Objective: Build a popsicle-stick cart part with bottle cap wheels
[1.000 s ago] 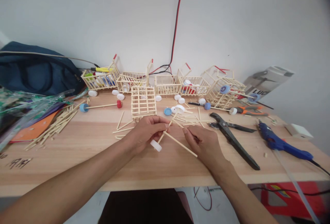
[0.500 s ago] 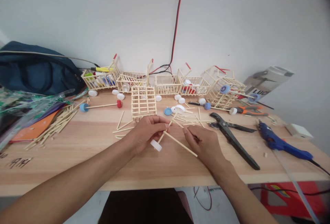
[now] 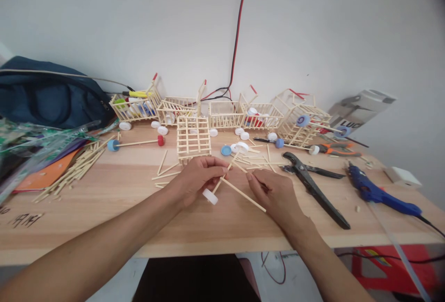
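Note:
My left hand (image 3: 196, 179) is closed in a pinch on a thin wooden stick with a white bottle cap (image 3: 210, 195) on its near end. My right hand (image 3: 274, 193) is closed around a second wooden stick (image 3: 242, 194) that slants from near my left fingertips down to the right. Both hands rest low over the wooden table (image 3: 104, 218), close together at its middle. Just beyond my left hand stands a small open stick cage (image 3: 193, 137).
Several stick carts (image 3: 225, 114) with caps line the back by the wall. Loose sticks (image 3: 74, 167) and coloured sheets lie left, beside a blue bag (image 3: 48, 95). Black cutters (image 3: 314, 186), orange pliers (image 3: 335, 149) and a blue glue gun (image 3: 378, 194) lie right.

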The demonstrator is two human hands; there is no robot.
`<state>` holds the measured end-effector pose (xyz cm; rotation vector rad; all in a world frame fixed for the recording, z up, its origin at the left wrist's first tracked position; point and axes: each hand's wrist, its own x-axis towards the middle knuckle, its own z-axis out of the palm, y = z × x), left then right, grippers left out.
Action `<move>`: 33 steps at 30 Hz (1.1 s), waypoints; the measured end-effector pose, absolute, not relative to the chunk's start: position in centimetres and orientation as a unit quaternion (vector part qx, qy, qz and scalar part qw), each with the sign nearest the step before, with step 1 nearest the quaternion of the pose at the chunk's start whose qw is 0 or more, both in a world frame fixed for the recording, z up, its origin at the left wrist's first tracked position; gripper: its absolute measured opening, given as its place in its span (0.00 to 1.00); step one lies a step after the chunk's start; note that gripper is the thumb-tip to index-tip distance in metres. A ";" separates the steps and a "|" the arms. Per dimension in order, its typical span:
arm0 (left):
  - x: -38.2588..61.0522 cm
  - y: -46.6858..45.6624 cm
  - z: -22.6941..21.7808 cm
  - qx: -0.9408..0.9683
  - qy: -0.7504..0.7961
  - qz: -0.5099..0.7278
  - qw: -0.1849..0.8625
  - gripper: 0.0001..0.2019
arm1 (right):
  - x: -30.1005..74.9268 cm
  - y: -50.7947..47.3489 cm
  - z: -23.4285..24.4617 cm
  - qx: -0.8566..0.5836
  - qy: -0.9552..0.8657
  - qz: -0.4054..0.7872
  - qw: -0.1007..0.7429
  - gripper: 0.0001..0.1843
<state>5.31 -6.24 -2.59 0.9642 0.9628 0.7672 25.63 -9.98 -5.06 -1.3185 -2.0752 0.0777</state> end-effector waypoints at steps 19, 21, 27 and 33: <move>5.3 -6.2 -2.6 0.440 0.438 0.344 0.705 0.08 | 25.6 -10.2 -5.1 -0.508 -0.788 0.020 0.347 0.21; 5.2 -6.2 -2.7 0.440 0.435 0.346 0.705 0.08 | 25.6 -10.3 -5.1 -0.510 -0.784 0.023 0.354 0.18; 5.3 -6.2 -2.8 0.443 0.433 0.346 0.705 0.08 | 25.6 -10.4 -5.0 -0.514 -0.775 0.033 0.365 0.15; 5.4 -6.1 -2.8 0.450 0.439 0.347 0.696 0.08 | 25.6 -10.3 -4.8 -0.510 -0.778 0.040 0.365 0.12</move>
